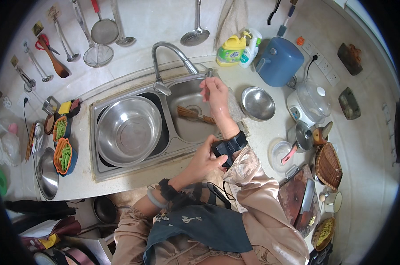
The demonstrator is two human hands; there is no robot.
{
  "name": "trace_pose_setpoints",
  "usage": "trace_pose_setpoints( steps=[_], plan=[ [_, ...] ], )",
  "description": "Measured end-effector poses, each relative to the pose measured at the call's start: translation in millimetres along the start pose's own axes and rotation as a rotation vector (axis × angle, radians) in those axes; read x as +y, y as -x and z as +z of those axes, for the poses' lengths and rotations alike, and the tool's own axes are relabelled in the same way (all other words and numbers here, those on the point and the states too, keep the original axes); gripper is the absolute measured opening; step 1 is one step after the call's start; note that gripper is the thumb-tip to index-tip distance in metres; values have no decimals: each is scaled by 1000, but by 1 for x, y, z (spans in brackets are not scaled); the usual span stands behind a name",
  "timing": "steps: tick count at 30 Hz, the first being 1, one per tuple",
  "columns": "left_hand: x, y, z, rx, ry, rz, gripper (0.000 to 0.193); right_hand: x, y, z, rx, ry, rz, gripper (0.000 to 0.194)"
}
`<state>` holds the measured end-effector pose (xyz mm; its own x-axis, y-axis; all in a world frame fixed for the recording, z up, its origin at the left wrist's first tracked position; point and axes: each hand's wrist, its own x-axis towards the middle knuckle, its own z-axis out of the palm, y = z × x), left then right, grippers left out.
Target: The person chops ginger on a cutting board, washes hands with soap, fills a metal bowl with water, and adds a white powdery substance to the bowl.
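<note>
My left hand (205, 158) grips a black device (227, 149) strapped on my right wrist. Raised over the right sink basin (186, 96), my right hand (216, 92) has curled fingers; whether anything small is between them cannot be told. Below and left of it, a bamboo brush (195, 115) lies in that basin near the drain. A large stainless steel bowl (128, 131) sits over the left basin. The curved chrome faucet (163, 66) stands behind the two basins, and no water is seen running.
Baskets of cut green vegetables (65, 157) stand left of the sink. To the right are a small metal bowl (258, 103), a blue appliance (279, 61), an electric steamer (308, 101), a lidded pot (300, 135) and a cleaver (307, 195) on a cutting board (294, 190).
</note>
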<state>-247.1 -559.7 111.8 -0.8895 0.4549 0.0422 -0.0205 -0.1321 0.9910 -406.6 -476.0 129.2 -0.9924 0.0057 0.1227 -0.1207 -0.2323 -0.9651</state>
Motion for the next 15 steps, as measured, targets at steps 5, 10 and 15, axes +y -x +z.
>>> trace_pose_setpoints(
  steps=[5,10,15],
  plan=[
    [-8,3,-1,22,96,10,36,0,1,-1,35,-772,381,19],
    [-9,2,0,67,117,9,38,-8,14,3,-143,-426,122,19],
    [0,0,5,-19,252,-151,34,-11,16,2,-191,-273,13,21]
  ],
)
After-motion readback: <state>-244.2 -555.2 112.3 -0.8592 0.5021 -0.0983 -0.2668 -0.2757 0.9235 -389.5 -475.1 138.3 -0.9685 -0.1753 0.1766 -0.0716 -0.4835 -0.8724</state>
